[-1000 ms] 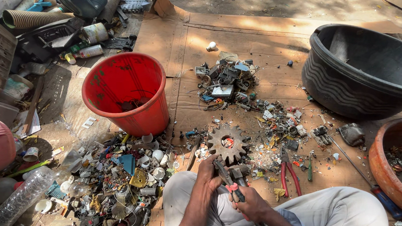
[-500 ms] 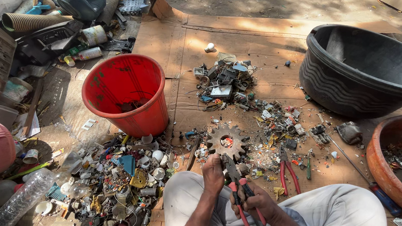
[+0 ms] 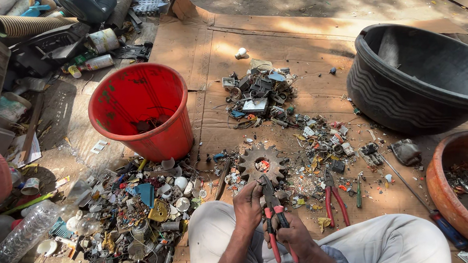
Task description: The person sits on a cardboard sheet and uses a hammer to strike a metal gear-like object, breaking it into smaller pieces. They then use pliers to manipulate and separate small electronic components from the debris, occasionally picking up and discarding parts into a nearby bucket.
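Fingers [image 3: 283,233] of the right hand [image 3: 291,237] wrap the red handles of a pair of dark steel pliers [image 3: 272,211], while the left hand [image 3: 248,204] pinches something small at their nose, too small to tell. Just beyond the fingers lies a rusty toothed gear wheel [image 3: 260,162] on flattened brown cardboard [image 3: 228,55]. Left of them stands a red plastic bucket [image 3: 142,113]; far right, a black ribbed tub [image 3: 422,74].

Bare cardboard [image 3: 305,49] lies open between red bucket [image 3: 145,113] and black tub [image 3: 422,77]; scrap crowds elsewhere.
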